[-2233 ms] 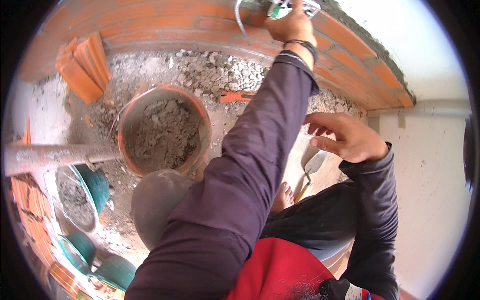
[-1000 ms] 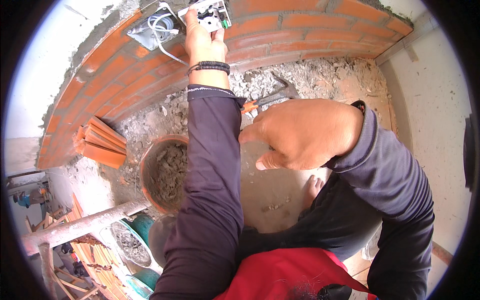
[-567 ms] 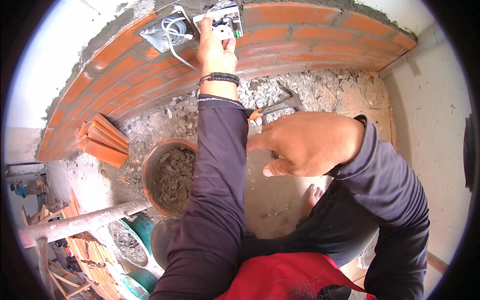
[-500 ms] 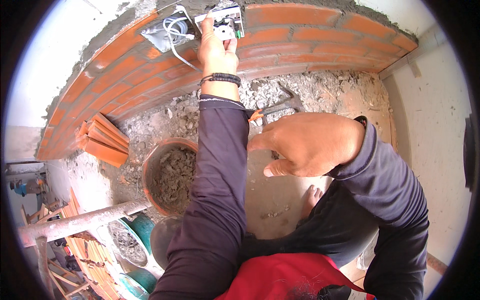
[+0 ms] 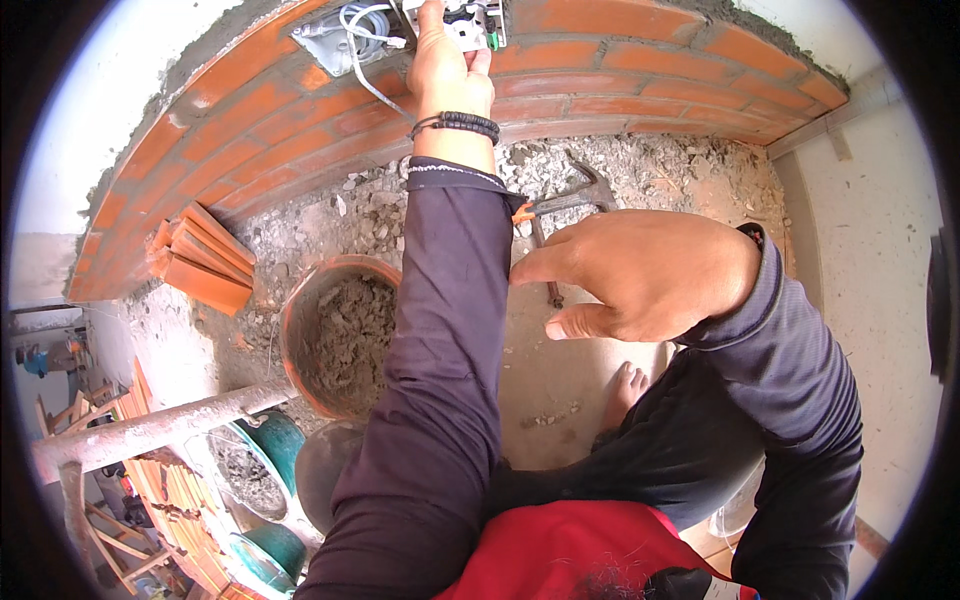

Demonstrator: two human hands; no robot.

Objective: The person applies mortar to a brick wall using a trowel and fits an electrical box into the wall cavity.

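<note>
At the top of the brick wall, my left hand (image 5: 448, 75) grips a white electrical wall fitting (image 5: 468, 30), thumb on its face and fingers below its lower edge. The fitting has a green piece at its lower right corner, and its top runs out of view. Just left of it, a coil of white cable (image 5: 362, 25) hangs from a grey box (image 5: 325, 45) set in the wall. My right hand (image 5: 645, 275) hovers over the floor, back upward, its index finger and thumb apart with nothing visible between them. A hammer (image 5: 575, 197) with an orange-ended handle lies beyond it.
Below the curved-looking brick wall (image 5: 640, 60), rubble (image 5: 370, 215) covers the floor. A bucket of mortar (image 5: 345, 330) stands left of my left forearm, near stacked orange tiles (image 5: 210, 265). A pole (image 5: 170, 430) crosses above green tubs (image 5: 275, 440). A thin rod (image 5: 553, 290) lies near my right hand.
The view has shifted slightly, so the wall and fitting sit higher in the picture. My left hand keeps its hold on the fitting. My right hand appears a little farther right and up.
</note>
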